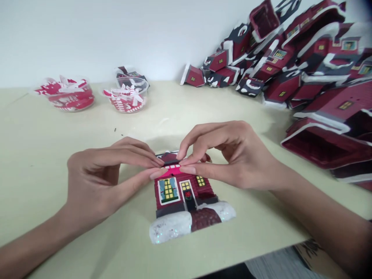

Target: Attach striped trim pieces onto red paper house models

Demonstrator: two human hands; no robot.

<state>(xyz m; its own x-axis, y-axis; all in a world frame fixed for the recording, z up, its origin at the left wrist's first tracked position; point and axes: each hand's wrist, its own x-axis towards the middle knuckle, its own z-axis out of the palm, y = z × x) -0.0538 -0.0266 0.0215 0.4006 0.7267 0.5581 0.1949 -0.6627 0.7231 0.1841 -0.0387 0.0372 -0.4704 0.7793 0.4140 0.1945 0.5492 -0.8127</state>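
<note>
A small painted model house (190,193) lies on the table in front of me, dark red with a snowy white base nearest my body. Across its upper front runs a bright pink-red piece with white stripes (173,169). My left hand (113,170) pinches this piece at its left end, thumb below and fingers above. At the other end my right hand (223,155) pinches it the same way, its fingertips resting against the house. Both hands partly cover the ends of the piece and the roof edge.
Two clear plastic tubs, a left tub (71,101) and a right tub (128,102), hold red and white pieces at the back left. A heap of similar model houses (281,87) fills the right side. The pale table (58,128) meets a white wall; its front edge shows bottom right.
</note>
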